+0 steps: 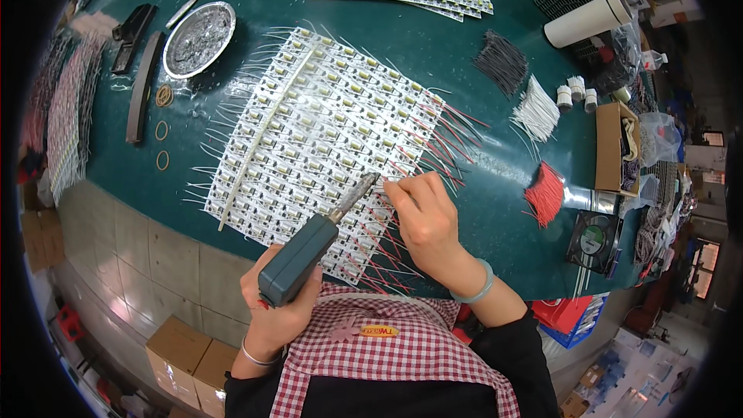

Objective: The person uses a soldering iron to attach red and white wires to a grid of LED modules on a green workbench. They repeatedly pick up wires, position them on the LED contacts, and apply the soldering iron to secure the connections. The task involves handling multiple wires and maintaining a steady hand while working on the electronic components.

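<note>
Her left hand point(275, 302) gripped a teal soldering iron point(309, 251), its tip resting on the sheet of LED modules point(317, 124) on the green table point(433, 46). The right hand point(424, 217) pinched a red wire point(391, 186) beside that tip. Farther off sat a round solder-dross tray point(199, 39).

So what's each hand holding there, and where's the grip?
The left hand grips a soldering iron by its grey-green handle. The right hand pinches a thin red wire near its end, beside the iron's tip.
</note>
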A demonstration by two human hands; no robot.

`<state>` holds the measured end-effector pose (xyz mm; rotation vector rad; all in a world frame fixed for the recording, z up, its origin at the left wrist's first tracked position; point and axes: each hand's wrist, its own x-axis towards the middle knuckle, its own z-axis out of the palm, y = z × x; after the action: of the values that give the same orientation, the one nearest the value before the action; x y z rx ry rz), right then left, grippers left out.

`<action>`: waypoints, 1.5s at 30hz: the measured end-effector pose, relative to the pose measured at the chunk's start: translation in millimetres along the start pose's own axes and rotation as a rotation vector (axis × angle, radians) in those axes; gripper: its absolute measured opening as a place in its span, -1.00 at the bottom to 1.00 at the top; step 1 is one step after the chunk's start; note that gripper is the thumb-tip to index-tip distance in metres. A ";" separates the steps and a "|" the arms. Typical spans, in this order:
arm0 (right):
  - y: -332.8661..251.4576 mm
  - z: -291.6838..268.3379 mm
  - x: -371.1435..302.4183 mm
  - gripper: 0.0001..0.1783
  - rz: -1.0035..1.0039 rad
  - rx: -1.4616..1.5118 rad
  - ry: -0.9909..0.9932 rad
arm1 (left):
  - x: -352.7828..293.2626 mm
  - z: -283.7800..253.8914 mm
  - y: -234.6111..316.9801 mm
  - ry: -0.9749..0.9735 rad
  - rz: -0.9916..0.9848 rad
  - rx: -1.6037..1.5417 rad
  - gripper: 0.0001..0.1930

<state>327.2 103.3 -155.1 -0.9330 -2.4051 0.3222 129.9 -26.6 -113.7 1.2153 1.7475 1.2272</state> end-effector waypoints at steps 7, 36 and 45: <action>0.0 1.1 0.2 -0.63 -0.001 -0.021 -0.004 | -3.4 3.8 -2.5 0.022 -0.015 0.011 -0.86; -15.5 -6.1 -2.0 -0.65 0.009 -0.004 0.116 | -12.0 -6.3 -0.4 0.067 -0.095 -0.055 -0.76; -17.6 3.1 -12.7 -0.63 0.036 0.045 0.008 | -17.8 -9.0 -7.5 0.038 -0.035 -0.051 -0.79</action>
<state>323.7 81.7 -155.7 -0.9563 -2.3660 0.3842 125.8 -47.1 -117.5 1.1340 1.7465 1.2743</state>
